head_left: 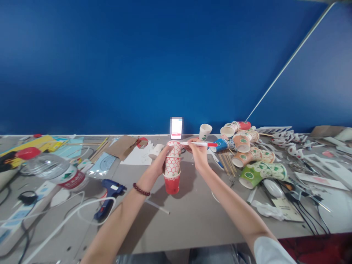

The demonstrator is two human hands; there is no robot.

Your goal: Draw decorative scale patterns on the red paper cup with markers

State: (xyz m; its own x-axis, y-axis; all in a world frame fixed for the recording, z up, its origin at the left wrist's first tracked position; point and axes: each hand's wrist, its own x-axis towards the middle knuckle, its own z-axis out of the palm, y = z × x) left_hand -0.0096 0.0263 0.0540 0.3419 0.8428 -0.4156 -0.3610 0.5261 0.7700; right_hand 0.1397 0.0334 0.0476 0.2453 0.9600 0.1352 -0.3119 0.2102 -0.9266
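Note:
A column of joined paper cups (172,165), white with a red scale pattern and a red cup at the near end, is in the middle of the head view. My left hand (162,159) is closed round its left side near the upper cups. My right hand (197,151) pinches a white marker with a red end (205,144). The marker points left, and its tip is at the right side of the top cup; whether they touch is too small to tell. Just behind the cups stands a lit phone (176,128).
On the left lie a blue glue gun (110,194), a plastic bottle (59,170), a power strip (24,216) and cardboard (121,146). Decorated cups (251,176), wooden sticks (227,164) and a white mouse (273,187) are on the right. A white cup (205,132) stands at the back.

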